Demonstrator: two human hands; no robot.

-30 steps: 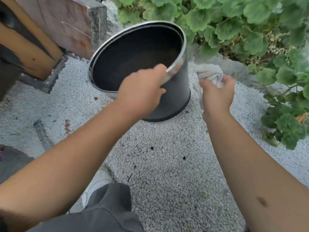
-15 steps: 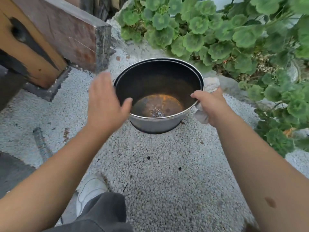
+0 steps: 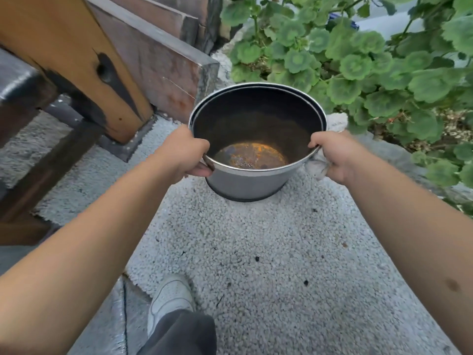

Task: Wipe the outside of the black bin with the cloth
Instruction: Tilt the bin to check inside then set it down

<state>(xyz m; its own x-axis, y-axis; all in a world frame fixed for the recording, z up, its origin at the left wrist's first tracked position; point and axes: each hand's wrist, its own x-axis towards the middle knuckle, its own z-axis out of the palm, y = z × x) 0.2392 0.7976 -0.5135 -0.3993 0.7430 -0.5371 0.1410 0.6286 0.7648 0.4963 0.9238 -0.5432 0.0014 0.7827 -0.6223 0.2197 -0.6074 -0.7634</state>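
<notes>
I see both hands gripping the black bin (image 3: 245,183) rim: left hand (image 3: 183,156), right hand (image 3: 335,156) also clutching the cloth (image 3: 316,166). Leafy plants (image 3: 358,73) crowd right; a wooden post (image 3: 76,62) stands left.

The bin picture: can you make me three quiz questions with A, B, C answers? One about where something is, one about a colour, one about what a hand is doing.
1. Where is the cloth?
A. inside the bin
B. in the right hand, against the bin's outside
C. on the shoe

2. What colour is the shoe?
A. white
B. red
C. blue

3. What is the left hand doing?
A. hanging open
B. pointing
C. gripping the bin's rim

Answers: B, the cloth bunches under the right hand beside the bin; A, it looks white; C, fingers curl over the rim.
</notes>
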